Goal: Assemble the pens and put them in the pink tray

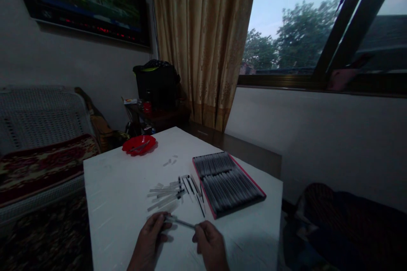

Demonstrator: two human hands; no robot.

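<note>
Grey and slim, a pen-like stick (182, 222) spans the gap between two bare hands: the fingers of the left hand (155, 230) pinch it near one end, and those of the right hand (208, 237) grip the other, above the near part of a white worktop (111, 203). Just beyond the left hand, pale strips (163, 194) lie in a loose pile, and thin dark rods (193, 188) sit between them and a red-edged box (248, 176). Two rows of slim sticks (229, 190) look to fill that box, so I'd judge much is done; the stick in hand and the loose pieces seem to be what's left. The rods lie close along the box's left side, where a passing hand could knock them. Farther out are small pale scraps (170, 162) and a red dish (139, 146); past the worktop hang a gold curtain (203, 42) and a television (89, 4).
</note>
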